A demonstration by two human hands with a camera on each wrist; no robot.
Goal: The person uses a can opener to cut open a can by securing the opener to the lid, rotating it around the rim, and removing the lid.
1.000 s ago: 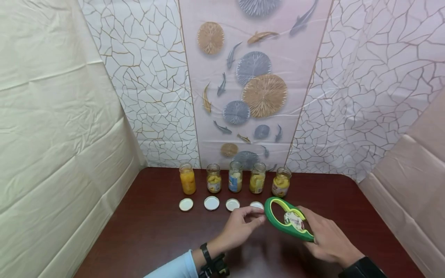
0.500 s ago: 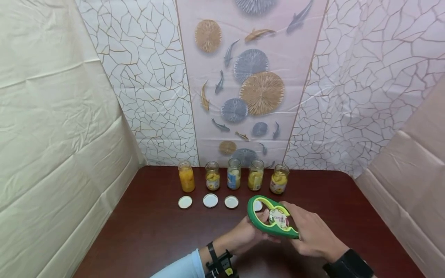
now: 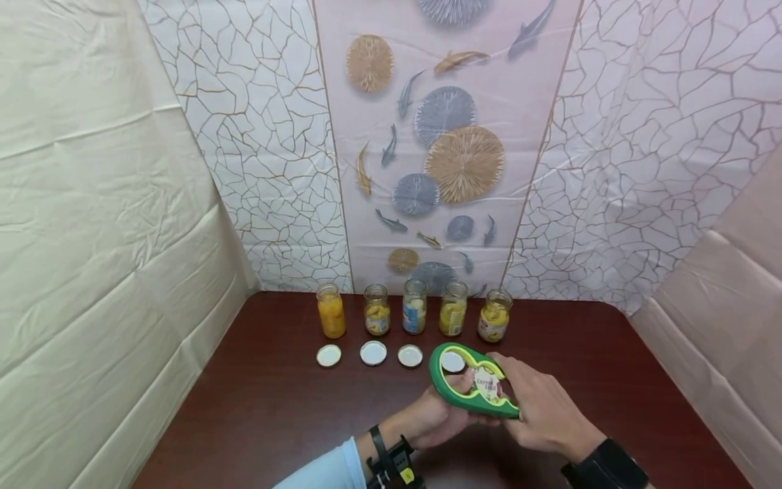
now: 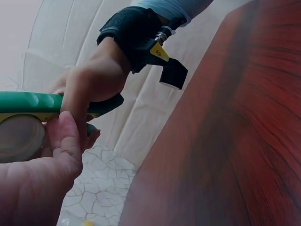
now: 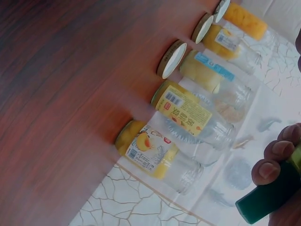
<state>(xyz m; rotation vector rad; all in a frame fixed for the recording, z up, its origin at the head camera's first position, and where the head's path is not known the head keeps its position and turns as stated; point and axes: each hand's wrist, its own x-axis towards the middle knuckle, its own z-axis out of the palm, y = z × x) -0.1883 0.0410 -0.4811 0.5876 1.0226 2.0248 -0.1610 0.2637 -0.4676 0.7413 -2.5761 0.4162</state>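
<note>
My right hand (image 3: 546, 407) grips a green jar opener (image 3: 449, 394) with a lime-green inner edge, held above the table. A printed round jar lid (image 3: 487, 382) sits in its smaller opening; the underside of this lid (image 4: 21, 136) shows in the left wrist view. My left hand (image 3: 436, 418) reaches beneath the opener. Its thumb (image 3: 462, 382), visible through the larger ring, lies at the lid's edge, and the fingertips (image 4: 68, 127) hold it there. In the right wrist view, right-hand fingers (image 5: 277, 150) curl over the opener's dark green end (image 5: 265, 202).
Several lidless fruit jars stand in a row at the back, from an orange-filled jar (image 3: 332, 316) to a peach-label jar (image 3: 493, 319). White-lined lids lie before them, including one lid (image 3: 328, 355) at left and another lid (image 3: 453, 361) behind the opener. Patterned cloth (image 3: 293, 170) hangs behind the table (image 3: 275, 407).
The opener and right hand have moved left. My left hand has gone from beside the opener to beneath it, its thumb now showing through the larger ring. The jars stay put.
</note>
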